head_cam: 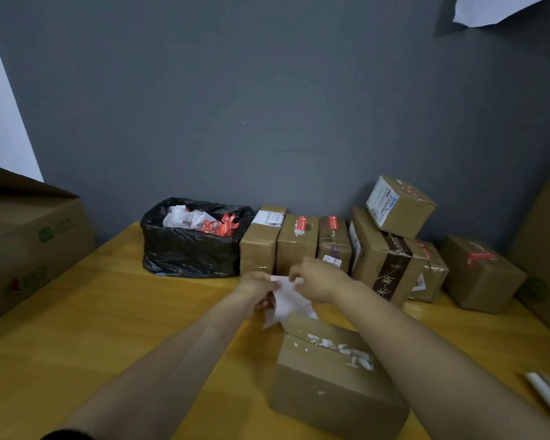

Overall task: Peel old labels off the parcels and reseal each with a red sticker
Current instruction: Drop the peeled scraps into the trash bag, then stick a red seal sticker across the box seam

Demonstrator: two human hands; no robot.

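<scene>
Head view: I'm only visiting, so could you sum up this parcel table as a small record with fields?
left hand: pinches the white label's left side
right hand: pinches its upper right
white label: crumpled, held just beyond the front parcel
front parcel: brown box, white label scraps on top, no red sticker visible
black bag: at the back of the table, holds white paper and red scraps
back parcels: lined along the wall, several bearing red stickers

Dim, soft overhead light; faint shadows; wide-angle edge bending; slight motion blur.
</scene>
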